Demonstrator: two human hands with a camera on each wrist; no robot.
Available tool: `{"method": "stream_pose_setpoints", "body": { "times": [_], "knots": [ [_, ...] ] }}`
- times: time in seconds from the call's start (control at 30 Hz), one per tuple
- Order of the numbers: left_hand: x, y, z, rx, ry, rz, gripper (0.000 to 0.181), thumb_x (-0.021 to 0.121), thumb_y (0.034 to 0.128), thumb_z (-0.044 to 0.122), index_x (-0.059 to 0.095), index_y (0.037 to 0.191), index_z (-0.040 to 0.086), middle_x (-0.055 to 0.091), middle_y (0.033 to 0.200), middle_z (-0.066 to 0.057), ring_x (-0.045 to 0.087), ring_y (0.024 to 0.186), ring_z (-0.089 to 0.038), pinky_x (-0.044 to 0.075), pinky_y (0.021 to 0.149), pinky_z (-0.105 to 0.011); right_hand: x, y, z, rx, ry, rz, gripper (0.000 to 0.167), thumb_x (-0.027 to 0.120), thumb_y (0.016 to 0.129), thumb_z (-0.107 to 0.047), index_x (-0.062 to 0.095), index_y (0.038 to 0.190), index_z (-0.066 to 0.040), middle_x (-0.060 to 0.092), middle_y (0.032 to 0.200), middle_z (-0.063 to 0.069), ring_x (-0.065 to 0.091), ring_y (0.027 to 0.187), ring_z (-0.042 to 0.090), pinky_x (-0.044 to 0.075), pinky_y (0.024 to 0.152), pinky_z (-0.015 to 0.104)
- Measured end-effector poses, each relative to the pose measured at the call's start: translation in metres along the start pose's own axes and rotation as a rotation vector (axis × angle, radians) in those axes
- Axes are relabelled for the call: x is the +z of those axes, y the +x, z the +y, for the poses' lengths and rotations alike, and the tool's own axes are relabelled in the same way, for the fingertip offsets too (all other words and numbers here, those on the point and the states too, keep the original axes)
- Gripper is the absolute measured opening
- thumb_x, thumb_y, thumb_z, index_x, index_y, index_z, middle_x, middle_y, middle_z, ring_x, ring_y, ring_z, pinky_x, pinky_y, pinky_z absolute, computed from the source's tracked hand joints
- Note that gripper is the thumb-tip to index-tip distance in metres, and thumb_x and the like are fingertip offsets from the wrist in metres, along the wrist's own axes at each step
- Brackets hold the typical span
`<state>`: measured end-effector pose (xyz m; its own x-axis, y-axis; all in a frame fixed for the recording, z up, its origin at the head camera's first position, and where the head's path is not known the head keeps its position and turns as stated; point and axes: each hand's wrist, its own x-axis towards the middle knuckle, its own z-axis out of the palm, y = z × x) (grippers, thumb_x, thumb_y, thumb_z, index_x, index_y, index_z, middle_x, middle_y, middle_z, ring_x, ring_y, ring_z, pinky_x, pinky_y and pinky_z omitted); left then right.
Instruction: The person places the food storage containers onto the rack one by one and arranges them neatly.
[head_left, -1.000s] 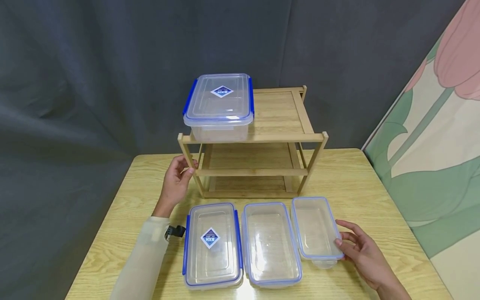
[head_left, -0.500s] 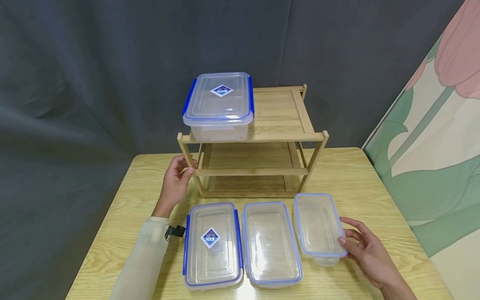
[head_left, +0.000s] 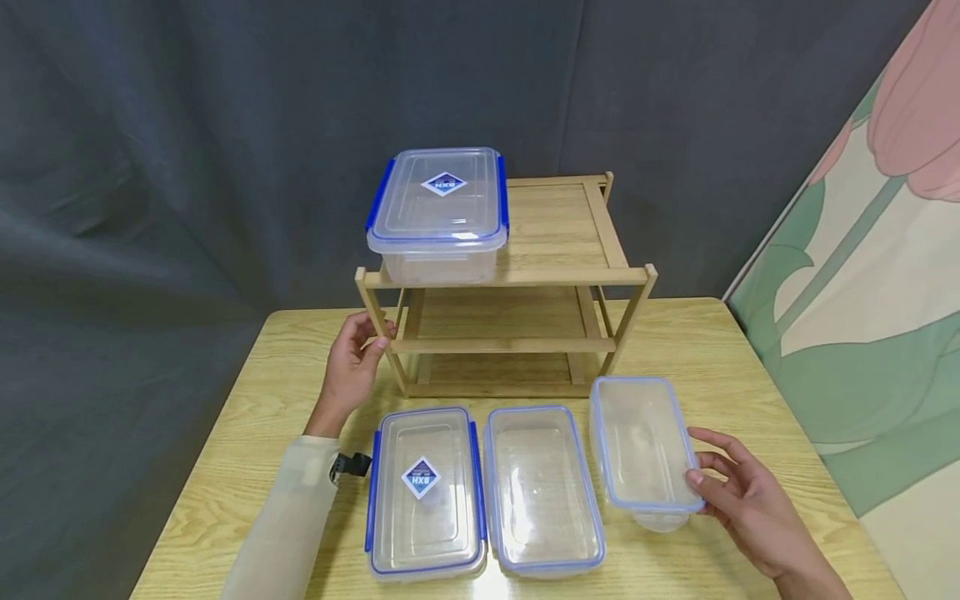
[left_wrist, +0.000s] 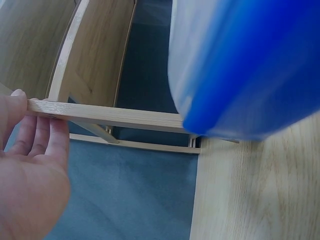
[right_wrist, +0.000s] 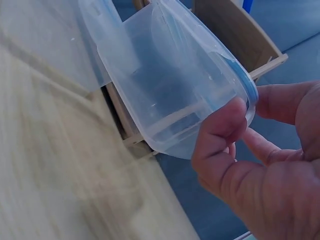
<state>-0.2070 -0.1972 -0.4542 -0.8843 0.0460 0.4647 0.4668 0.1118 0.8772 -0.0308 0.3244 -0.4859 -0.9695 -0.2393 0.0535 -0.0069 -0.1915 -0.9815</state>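
My left hand (head_left: 351, 362) grips the front left post of a wooden shelf rack (head_left: 502, 344). The left wrist view shows that post (left_wrist: 107, 112) between thumb and fingers. My right hand (head_left: 750, 500) pinches the right rim of a small clear plastic food container (head_left: 645, 442), whose rim is pale blue. In the right wrist view, thumb and fingers (right_wrist: 220, 135) hold the container (right_wrist: 165, 85) at its edge, and it looks raised off the table. Left of it stand a larger clear container (head_left: 543, 487) and a container with a blue-clipped lid (head_left: 425, 517).
A lidded container (head_left: 438, 217) with blue clips sits on the left of the rack's top shelf. The right part of that shelf (head_left: 558, 217) is bare wood. Dark curtain (head_left: 480, 75) hangs behind the table (head_left: 240, 433); a floral cloth (head_left: 885, 333) is at right.
My right hand has moved the small container away from me and slightly right, toward the rack's front right leg. My left hand has stayed on the rack's post.
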Motion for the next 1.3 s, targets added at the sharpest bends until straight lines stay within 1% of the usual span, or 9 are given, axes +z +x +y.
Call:
{"method": "stream_pose_setpoints", "body": {
  "times": [0.23,0.47,0.6,0.77,0.83,0.97,1.1,1.2,1.3],
  "knots": [
    [0.001,-0.001,-0.002,-0.021,0.007,-0.003,0.034,0.053,0.1035,-0.013,0.049,0.137,-0.013,0.061,0.123,-0.037,0.067,0.117,-0.034,0.056,0.101,-0.019,0.001,0.001,-0.012,-0.067,0.046,-0.051,0.062,0.039,0.103,0.021,0.04,0.158,-0.009,0.065,0.121,0.001,0.074,0.097,0.014,0.066,0.076,0.032],
    [0.0,-0.001,-0.002,-0.031,0.013,-0.001,0.034,0.053,0.1035,-0.013,0.05,0.138,-0.012,0.061,0.123,-0.036,0.067,0.115,-0.026,0.056,0.1,-0.018,0.003,0.002,-0.027,-0.091,0.059,-0.059,0.063,0.037,0.103,0.023,0.039,0.158,-0.007,0.067,0.122,0.002,0.075,0.099,0.015,0.066,0.077,0.033],
    [0.001,-0.001,-0.002,-0.038,0.01,0.0,0.034,0.052,0.1037,-0.013,0.051,0.138,-0.01,0.06,0.124,-0.036,0.066,0.117,-0.029,0.056,0.101,-0.018,0.004,0.003,-0.034,-0.111,0.071,-0.058,0.064,0.036,0.102,0.024,0.039,0.159,-0.006,0.067,0.122,0.003,0.075,0.099,0.016,0.066,0.077,0.033],
    [0.001,-0.001,-0.001,-0.04,0.009,0.003,0.033,0.052,0.1036,-0.013,0.051,0.137,-0.011,0.06,0.124,-0.037,0.066,0.118,-0.034,0.056,0.101,-0.019,0.005,0.006,-0.046,-0.155,0.093,-0.092,0.066,0.033,0.101,0.026,0.038,0.16,-0.003,0.067,0.124,0.005,0.074,0.1,0.016,0.065,0.077,0.032],
    [0.001,-0.001,-0.001,-0.036,0.009,0.004,0.033,0.053,0.1035,-0.013,0.051,0.137,-0.011,0.06,0.123,-0.036,0.066,0.117,-0.033,0.056,0.101,-0.019,0.006,0.007,-0.054,-0.16,0.084,-0.1,0.067,0.033,0.101,0.026,0.036,0.16,-0.003,0.067,0.125,0.005,0.074,0.101,0.015,0.065,0.077,0.032],
    [0.001,-0.001,-0.001,-0.032,0.005,0.003,0.032,0.053,0.1036,-0.012,0.051,0.136,-0.01,0.061,0.123,-0.035,0.066,0.116,-0.027,0.056,0.1,-0.018,0.008,0.01,-0.074,-0.152,0.034,-0.087,0.067,0.034,0.101,0.026,0.032,0.162,-0.002,0.066,0.126,0.003,0.073,0.104,0.012,0.065,0.078,0.03],
    [0.001,0.0,0.0,-0.035,-0.001,0.004,0.032,0.053,0.1033,-0.013,0.051,0.135,-0.011,0.063,0.122,-0.033,0.066,0.115,-0.023,0.056,0.099,-0.017,0.009,0.012,-0.091,-0.169,-0.004,-0.084,0.066,0.033,0.101,0.025,0.028,0.162,0.002,0.065,0.128,0.003,0.071,0.106,0.012,0.065,0.078,0.029],
    [0.001,0.0,0.0,-0.037,0.003,0.003,0.031,0.053,0.1034,-0.013,0.051,0.135,-0.01,0.063,0.123,-0.032,0.066,0.115,-0.022,0.055,0.1,-0.017,0.008,0.014,-0.099,-0.203,0.016,-0.101,0.066,0.032,0.1,0.027,0.027,0.162,0.004,0.065,0.129,0.006,0.071,0.107,0.014,0.064,0.078,0.028],
    [0.0,-0.001,-0.001,-0.038,0.0,0.005,0.032,0.053,0.1033,-0.013,0.051,0.135,-0.011,0.063,0.123,-0.033,0.067,0.115,-0.021,0.055,0.1,-0.017,0.006,0.018,-0.105,-0.249,0.088,-0.15,0.067,0.028,0.098,0.03,0.026,0.161,0.008,0.065,0.13,0.012,0.071,0.107,0.019,0.064,0.079,0.029]
  ]
}}
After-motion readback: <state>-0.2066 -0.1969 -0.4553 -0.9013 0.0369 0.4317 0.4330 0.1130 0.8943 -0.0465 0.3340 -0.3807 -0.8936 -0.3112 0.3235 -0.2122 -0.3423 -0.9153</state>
